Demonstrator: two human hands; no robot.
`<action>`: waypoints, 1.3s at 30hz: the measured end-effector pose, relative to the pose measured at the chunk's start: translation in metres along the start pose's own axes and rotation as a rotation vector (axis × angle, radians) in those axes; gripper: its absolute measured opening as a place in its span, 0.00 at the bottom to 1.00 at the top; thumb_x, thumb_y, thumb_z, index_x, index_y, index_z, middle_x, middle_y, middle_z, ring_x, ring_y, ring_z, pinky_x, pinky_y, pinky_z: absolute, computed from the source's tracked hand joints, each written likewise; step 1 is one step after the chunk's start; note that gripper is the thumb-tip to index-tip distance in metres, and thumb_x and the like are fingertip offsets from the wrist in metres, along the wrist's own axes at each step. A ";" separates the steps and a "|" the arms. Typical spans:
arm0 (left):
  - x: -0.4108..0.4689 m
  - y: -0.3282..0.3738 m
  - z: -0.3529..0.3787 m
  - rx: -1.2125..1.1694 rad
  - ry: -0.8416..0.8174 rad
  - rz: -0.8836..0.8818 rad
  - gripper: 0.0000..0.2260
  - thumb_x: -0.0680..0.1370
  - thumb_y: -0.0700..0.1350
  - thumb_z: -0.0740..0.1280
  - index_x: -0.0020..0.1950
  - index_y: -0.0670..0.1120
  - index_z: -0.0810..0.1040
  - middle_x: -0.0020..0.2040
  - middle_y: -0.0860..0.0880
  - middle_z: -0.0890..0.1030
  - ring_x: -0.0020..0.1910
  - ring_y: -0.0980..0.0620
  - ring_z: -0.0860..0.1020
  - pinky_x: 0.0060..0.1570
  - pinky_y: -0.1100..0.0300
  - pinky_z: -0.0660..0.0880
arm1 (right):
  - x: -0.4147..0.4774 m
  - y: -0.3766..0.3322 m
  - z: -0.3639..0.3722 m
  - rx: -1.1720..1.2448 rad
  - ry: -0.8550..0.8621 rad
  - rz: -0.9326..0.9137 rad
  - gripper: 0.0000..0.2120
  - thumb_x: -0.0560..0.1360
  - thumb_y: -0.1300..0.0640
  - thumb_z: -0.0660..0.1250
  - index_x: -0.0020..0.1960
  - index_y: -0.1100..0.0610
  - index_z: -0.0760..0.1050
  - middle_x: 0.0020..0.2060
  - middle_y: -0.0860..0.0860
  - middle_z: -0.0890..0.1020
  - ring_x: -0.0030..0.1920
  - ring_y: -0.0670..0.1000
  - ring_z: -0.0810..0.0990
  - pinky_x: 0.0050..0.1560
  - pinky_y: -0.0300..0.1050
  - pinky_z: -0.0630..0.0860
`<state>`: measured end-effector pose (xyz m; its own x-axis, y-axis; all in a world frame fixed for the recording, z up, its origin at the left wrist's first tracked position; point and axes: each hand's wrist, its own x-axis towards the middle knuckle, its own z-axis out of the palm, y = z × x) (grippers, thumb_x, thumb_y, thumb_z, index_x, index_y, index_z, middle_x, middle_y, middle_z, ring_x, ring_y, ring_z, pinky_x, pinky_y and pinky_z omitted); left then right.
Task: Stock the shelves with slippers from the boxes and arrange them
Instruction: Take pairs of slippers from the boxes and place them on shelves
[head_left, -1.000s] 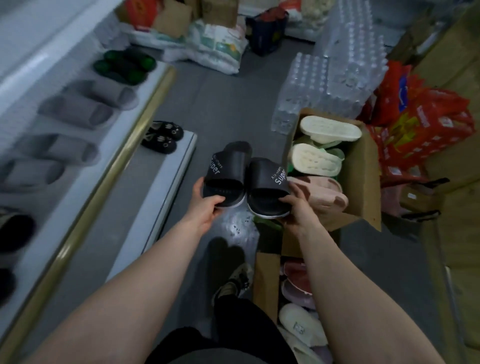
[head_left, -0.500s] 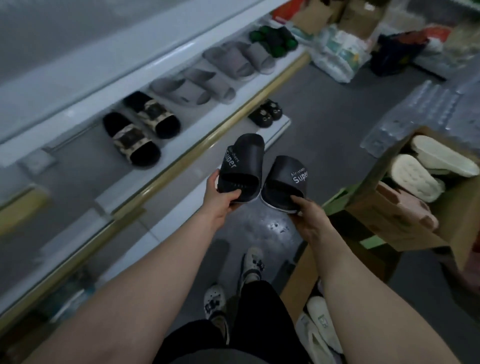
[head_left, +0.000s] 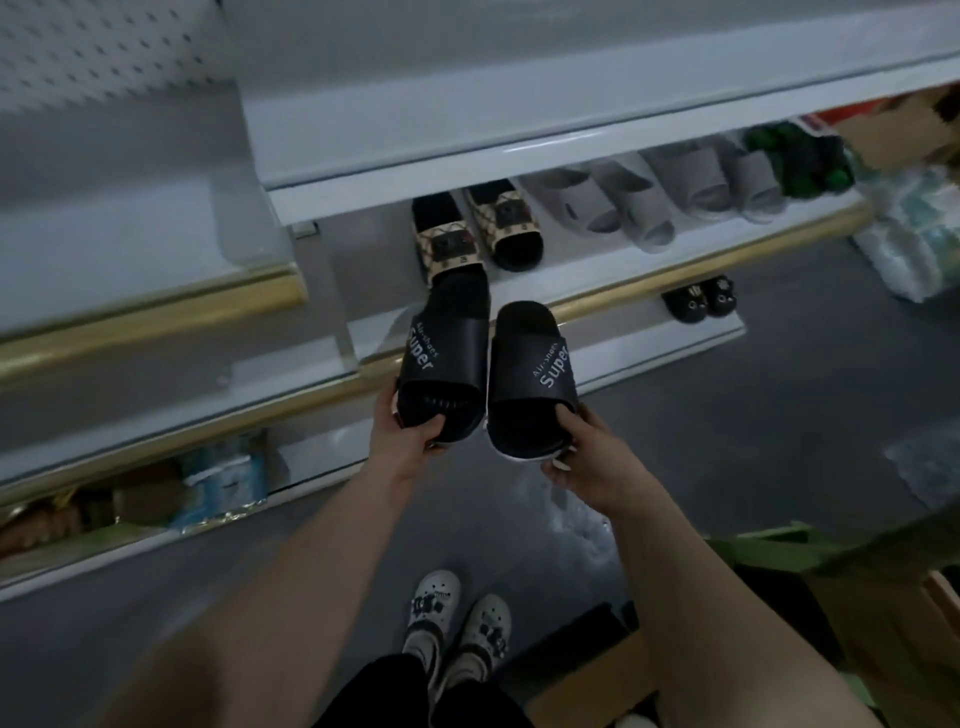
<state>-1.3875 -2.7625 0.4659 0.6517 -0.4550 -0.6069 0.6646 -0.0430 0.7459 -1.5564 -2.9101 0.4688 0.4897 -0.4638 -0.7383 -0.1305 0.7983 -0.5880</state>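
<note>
Two black slippers marked "Super" are held side by side in front of the white shelf (head_left: 587, 270). My left hand (head_left: 408, 439) grips the heel of the left black slipper (head_left: 444, 358). The heel of the right black slipper (head_left: 530, 379) sits in the grip of my right hand (head_left: 584, 457). Their toes point at the shelf edge, just below a patterned beige-and-black pair (head_left: 475, 236). Further right on the same shelf stand grey slippers (head_left: 660, 200) and a green pair (head_left: 800, 158).
A small black pair (head_left: 701, 301) sits on the lower white ledge at the right. Packaged goods (head_left: 218, 480) fill the bottom shelf at the left. Cardboard boxes (head_left: 883, 613) stand at the lower right beside my feet (head_left: 457, 623). Bagged goods (head_left: 919, 239) lie at the far right.
My view has swung left from the boxes to face the shelf. Both hands carried the black slippers up toward the shelf edge, now side by side near the patterned pair.
</note>
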 end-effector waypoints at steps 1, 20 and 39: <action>0.003 0.001 -0.006 -0.036 0.027 0.014 0.36 0.74 0.25 0.65 0.74 0.53 0.60 0.68 0.41 0.72 0.60 0.35 0.76 0.34 0.50 0.82 | 0.007 -0.001 0.006 -0.028 -0.025 0.014 0.19 0.79 0.56 0.66 0.69 0.47 0.71 0.57 0.55 0.77 0.48 0.55 0.77 0.38 0.47 0.76; 0.123 0.040 -0.064 -0.278 0.299 0.140 0.37 0.75 0.24 0.63 0.76 0.54 0.58 0.70 0.43 0.71 0.65 0.41 0.74 0.55 0.46 0.76 | 0.186 -0.039 0.131 -0.520 -0.202 -0.007 0.27 0.79 0.60 0.68 0.75 0.45 0.64 0.57 0.55 0.82 0.47 0.57 0.85 0.38 0.50 0.82; 0.221 0.046 -0.076 -0.211 0.284 0.135 0.34 0.73 0.28 0.68 0.72 0.54 0.63 0.67 0.47 0.73 0.64 0.47 0.75 0.62 0.44 0.74 | 0.282 -0.047 0.215 -0.905 0.153 -0.421 0.20 0.77 0.56 0.68 0.69 0.46 0.73 0.48 0.50 0.79 0.52 0.59 0.82 0.55 0.58 0.80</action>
<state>-1.1851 -2.7975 0.3455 0.7943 -0.1781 -0.5808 0.6071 0.1981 0.7695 -1.2266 -2.9960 0.3593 0.5387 -0.7359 -0.4102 -0.6087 -0.0034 -0.7934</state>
